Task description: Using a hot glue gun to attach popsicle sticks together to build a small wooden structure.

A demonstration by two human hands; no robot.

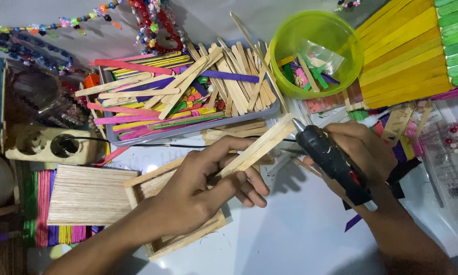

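Item: plain wooden stick (259, 146), one piece or possibly two laid together; cannot tell which. Held at the middle of the view, slanted up to the right, pinched between thumb and fingers of the left hand (203, 191), which is closed on its lower end. The upper end is lifted clear of the table and meets the nozzle, seemingly so glue can land on it.

Item: glue gun (333, 163), one, black. Gripped in the closed right hand (364, 153), nozzle turned up-left to touch the stick's tip.

Item: open wooden box (175, 239), one, built of plain sticks, lying directly under the left hand, close enough for the stick to go straight onto it.

Item: flat panel of plain sticks (89, 193), one, just left of the box, resting on a coloured stick mat whose stripes show at its edge.

Item: grey tray (188, 131), one, behind the hands, heaped with loose plain and coloured sticks; too many and too overlapped to count.

Item: green bowl (315, 53), one, upper right of the tray, holding short coloured stick offcuts and a clear bag.

Item: yellow stick panel (399, 51), one, with green sticks (455, 38) beside it at the far right.

Item: power strip (48, 145), one, at the left edge, a black cord leading toward the gun.

Item: bead strings (152, 23), several, along the top edge.
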